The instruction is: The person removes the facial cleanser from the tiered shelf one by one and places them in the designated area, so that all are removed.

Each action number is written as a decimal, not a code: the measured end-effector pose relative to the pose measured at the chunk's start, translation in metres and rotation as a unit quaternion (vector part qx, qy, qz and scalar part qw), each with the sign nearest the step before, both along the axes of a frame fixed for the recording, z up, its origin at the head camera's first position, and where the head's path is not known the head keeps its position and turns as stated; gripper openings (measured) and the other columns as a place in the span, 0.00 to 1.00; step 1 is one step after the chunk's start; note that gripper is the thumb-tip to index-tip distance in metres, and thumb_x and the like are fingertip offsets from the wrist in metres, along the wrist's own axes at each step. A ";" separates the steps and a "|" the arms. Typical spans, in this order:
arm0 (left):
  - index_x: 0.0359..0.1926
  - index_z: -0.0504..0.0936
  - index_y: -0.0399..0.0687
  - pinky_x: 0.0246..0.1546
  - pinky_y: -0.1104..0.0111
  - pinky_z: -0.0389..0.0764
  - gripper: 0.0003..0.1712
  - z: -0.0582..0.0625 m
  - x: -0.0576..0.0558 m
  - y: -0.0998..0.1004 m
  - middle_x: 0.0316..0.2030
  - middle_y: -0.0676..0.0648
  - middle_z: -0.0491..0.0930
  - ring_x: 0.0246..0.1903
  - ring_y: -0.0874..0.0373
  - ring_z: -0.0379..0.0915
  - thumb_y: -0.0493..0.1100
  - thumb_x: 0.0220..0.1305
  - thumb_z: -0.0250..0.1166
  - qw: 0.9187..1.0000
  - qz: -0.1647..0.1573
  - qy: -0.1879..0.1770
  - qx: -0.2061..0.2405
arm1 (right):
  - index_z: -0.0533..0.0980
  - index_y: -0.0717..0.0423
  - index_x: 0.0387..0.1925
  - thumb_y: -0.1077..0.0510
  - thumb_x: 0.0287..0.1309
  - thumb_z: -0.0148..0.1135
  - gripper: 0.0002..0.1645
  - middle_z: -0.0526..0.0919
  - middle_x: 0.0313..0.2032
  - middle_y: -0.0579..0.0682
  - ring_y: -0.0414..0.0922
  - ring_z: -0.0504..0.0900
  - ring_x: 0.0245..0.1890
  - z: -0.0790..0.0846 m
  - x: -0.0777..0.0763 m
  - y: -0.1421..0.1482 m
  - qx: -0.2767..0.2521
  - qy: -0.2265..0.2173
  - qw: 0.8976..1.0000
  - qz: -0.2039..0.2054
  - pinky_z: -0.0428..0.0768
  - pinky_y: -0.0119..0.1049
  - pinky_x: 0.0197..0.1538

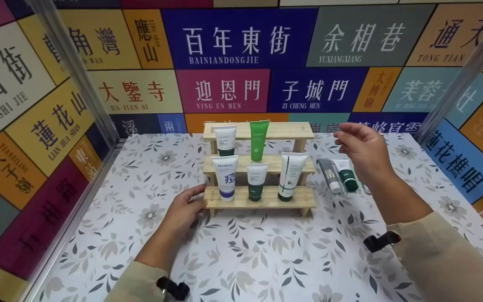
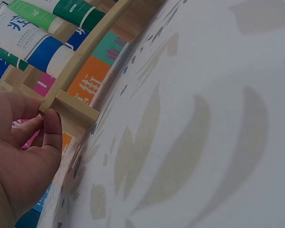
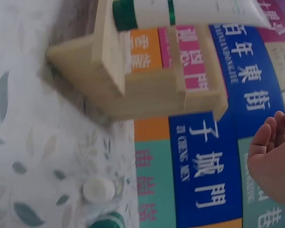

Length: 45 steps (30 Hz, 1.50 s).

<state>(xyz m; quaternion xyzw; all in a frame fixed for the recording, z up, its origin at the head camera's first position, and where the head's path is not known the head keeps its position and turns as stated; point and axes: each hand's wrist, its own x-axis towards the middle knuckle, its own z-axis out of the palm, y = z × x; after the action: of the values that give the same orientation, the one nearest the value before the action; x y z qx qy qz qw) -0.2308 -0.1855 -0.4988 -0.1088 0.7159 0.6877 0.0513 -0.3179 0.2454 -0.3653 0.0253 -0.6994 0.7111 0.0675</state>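
A three-step wooden display stand holds several squeeze tubes upright. On its lowest step are a white tube with a blue cap, a small white and green tube and a taller white tube. A bright green tube and another white tube occupy the middle step. My left hand pinches the left end of the lowest step between thumb and fingers. Raised beside the stand's right side, my right hand has loosely bent fingers and nothing in them.
To the right of the stand, a grey tube and a white tube with a dark green cap lie on the leaf-patterned tabletop. Part of another item is hidden behind the right forearm. Panels with printed lettering enclose the back and sides.
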 end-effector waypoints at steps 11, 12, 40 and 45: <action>0.75 0.74 0.48 0.52 0.66 0.83 0.30 -0.002 0.000 0.001 0.70 0.42 0.79 0.51 0.58 0.84 0.35 0.75 0.60 1.000 0.005 0.006 0.005 | 0.83 0.53 0.53 0.57 0.72 0.69 0.11 0.88 0.43 0.44 0.41 0.86 0.43 0.020 0.004 -0.052 0.033 0.040 0.994 0.093 0.86 0.30 0.43; 0.75 0.75 0.48 0.52 0.66 0.83 0.30 -0.001 0.000 0.001 0.70 0.42 0.79 0.51 0.57 0.84 0.35 0.75 0.60 1.000 0.004 0.005 0.004 | 0.83 0.53 0.53 0.57 0.72 0.69 0.11 0.88 0.43 0.44 0.41 0.86 0.43 0.021 0.003 -0.055 0.035 0.041 0.993 0.101 0.86 0.30 0.42; 0.75 0.75 0.49 0.51 0.66 0.83 0.29 0.000 0.000 0.001 0.73 0.44 0.76 0.52 0.56 0.82 0.36 0.75 0.61 1.000 0.001 0.008 -0.008 | 0.84 0.52 0.56 0.64 0.66 0.72 0.18 0.88 0.50 0.45 0.42 0.87 0.46 0.049 -0.044 -0.117 0.128 -0.024 0.969 0.211 0.88 0.34 0.51; 0.75 0.76 0.50 0.52 0.66 0.83 0.30 0.000 0.000 0.001 0.73 0.45 0.76 0.53 0.56 0.83 0.36 0.74 0.61 1.000 0.004 0.004 -0.009 | 0.83 0.52 0.58 0.65 0.66 0.71 0.20 0.87 0.53 0.47 0.43 0.86 0.51 0.048 -0.045 -0.121 0.162 -0.025 0.963 0.214 0.88 0.35 0.53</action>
<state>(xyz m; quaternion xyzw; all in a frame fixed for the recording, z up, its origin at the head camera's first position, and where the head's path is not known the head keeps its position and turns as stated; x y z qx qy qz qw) -0.2308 -0.1840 -0.4985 -0.1088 0.7222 0.6817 0.0447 -0.3633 0.1240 -0.3172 0.1672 -0.7851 0.5863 -0.1090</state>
